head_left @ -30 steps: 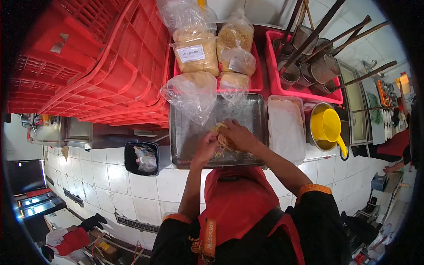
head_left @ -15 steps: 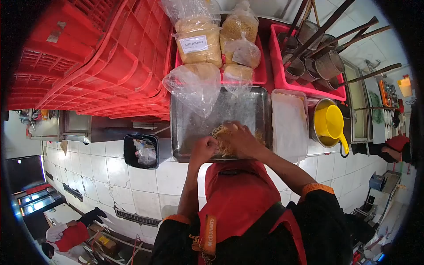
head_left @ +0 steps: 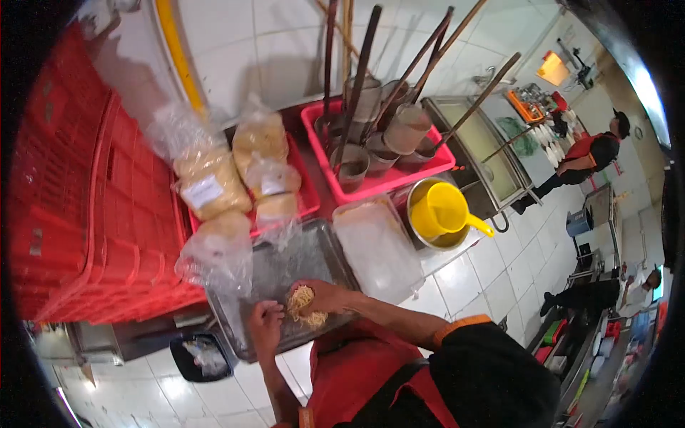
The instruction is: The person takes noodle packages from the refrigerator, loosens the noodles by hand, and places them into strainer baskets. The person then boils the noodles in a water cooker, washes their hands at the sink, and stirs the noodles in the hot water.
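A dark metal tray [head_left: 282, 267] lies in front of me, with a clump of pale yellow noodles [head_left: 308, 318] near its front edge. My right hand [head_left: 325, 296] is over the noodles, its fingers curled around part of them. Just left of the clump, my left hand [head_left: 266, 322] is held above the tray with its fingers loosely bent and apart, holding nothing. Plastic bags of noodles [head_left: 214, 182] stand behind the tray in a pink-red basket [head_left: 310, 202], and one bag [head_left: 221, 253] hangs over the tray's back corner.
Red crates [head_left: 143, 221] are stacked at left. A pink bin [head_left: 357, 189] holds several long-handled strainers. Right of the tray are a white-lidded container [head_left: 378, 250] and a metal pot [head_left: 446, 245] with a yellow dipper [head_left: 439, 210]. A black waste bin [head_left: 196, 360] stands below. Two people are at right.
My view has turned to the right, so everything appears tilted and shifted left. My left hand has come away from the noodles; my right hand stays on them.
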Motion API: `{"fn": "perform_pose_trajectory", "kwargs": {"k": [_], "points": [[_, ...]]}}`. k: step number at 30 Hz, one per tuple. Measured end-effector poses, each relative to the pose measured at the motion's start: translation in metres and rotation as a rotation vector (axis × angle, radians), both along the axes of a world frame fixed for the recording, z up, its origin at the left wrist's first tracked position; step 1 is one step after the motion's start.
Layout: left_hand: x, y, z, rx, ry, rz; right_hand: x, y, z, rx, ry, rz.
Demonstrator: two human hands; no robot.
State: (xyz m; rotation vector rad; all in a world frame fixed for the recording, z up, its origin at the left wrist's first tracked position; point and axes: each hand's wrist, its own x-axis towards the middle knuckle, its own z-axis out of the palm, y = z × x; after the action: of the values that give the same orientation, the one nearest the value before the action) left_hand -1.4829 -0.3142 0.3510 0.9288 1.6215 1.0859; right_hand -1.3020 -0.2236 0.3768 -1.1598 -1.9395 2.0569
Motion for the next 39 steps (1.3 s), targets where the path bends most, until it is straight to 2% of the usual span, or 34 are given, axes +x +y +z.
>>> {"fn": "perform_pose_trajectory", "kwargs": {"k": [2, 4, 6, 8, 10, 12, 14, 15, 17, 18, 20, 22, 24, 25, 26, 27, 29, 31, 32, 33, 34, 37, 39], "points": [[-0.005, 0.003, -0.001, 0.077, -0.058, 0.024, 0.015, 0.010, 0.023, -0.363, 0.329, -0.264], [-0.002, 0.007, 0.003, 0.081, -0.079, 0.005, 0.033, 0.031, 0.067, -0.408, 0.368, -0.343], [0.002, 0.004, -0.002, 0.080, -0.093, -0.012, 0.060, 0.057, 0.107, -0.416, 0.648, -0.459], [0.003, 0.002, -0.016, 0.141, -0.256, -0.099, 0.099, 0.099, 0.098, 0.442, 0.489, -0.399], [0.011, -0.002, -0.014, 0.124, -0.234, -0.148, 0.120, 0.096, 0.206, 0.472, 0.849, -0.549], [0.024, -0.004, -0.010, 0.105, -0.219, -0.186, 0.158, 0.166, 0.195, -0.110, 1.030, -0.798], [0.037, -0.005, -0.008, 0.051, -0.218, -0.191, 0.182, 0.197, 0.221, 0.071, 0.965, -0.950], [0.041, -0.008, -0.011, 0.062, -0.206, -0.194, 0.199, 0.219, 0.220, 0.076, 0.980, -0.946], [0.048, -0.013, -0.012, -0.010, -0.322, -0.211, 0.233, 0.265, 0.187, 0.356, 0.888, -0.952], [0.054, -0.008, -0.003, 0.000, -0.312, -0.214, 0.240, 0.276, 0.176, 0.361, 0.902, -0.950], [0.065, -0.005, 0.016, -0.147, -0.218, -0.261, 0.250, 0.290, 0.148, 0.617, 0.667, -0.957], [0.074, 0.006, 0.026, -0.126, -0.302, -0.291, 0.266, 0.302, 0.119, 0.657, 0.668, -0.873], [0.085, 0.029, 0.064, -0.042, 0.081, -0.698, 0.277, 0.309, 0.103, 1.388, 0.078, -0.696], [0.096, 0.044, 0.095, -0.048, 0.086, -0.684, 0.282, 0.308, 0.109, 1.444, -0.054, -0.504], [0.108, 0.054, 0.127, 0.100, 0.184, -0.887, 0.284, 0.303, 0.110, 1.422, -0.043, -0.496], [0.123, 0.069, 0.162, 0.261, 0.278, -1.084, 0.287, 0.303, 0.116, 1.370, -0.177, -0.306], [0.149, 0.091, 0.230, 0.429, 0.341, -1.260, 0.286, 0.303, 0.137, 1.173, -0.424, 0.022], [0.174, 0.100, 0.291, 0.686, 0.538, -1.384, 0.288, 0.289, 0.159, 1.161, -0.405, -0.157], [0.183, 0.095, 0.307, 0.818, 0.704, -1.339, 0.288, 0.284, 0.169, 1.231, -0.406, -0.264], [0.188, 0.086, 0.328, 0.818, 0.770, -1.326, 0.293, 0.291, 0.170, 1.052, -0.481, -0.354], [0.195, 0.081, 0.340, 0.826, 0.911, -1.352, 0.301, 0.298, 0.162, 1.147, -0.379, -0.414], [0.210, 0.068, 0.378, 0.689, 0.918, -1.287, 0.311, 0.305, 0.143, 1.146, -0.514, -0.455], [0.213, 0.066, 0.383, 0.669, 1.356, -1.335, 0.319, 0.315, 0.123, 1.168, -0.489, -0.509]]}}
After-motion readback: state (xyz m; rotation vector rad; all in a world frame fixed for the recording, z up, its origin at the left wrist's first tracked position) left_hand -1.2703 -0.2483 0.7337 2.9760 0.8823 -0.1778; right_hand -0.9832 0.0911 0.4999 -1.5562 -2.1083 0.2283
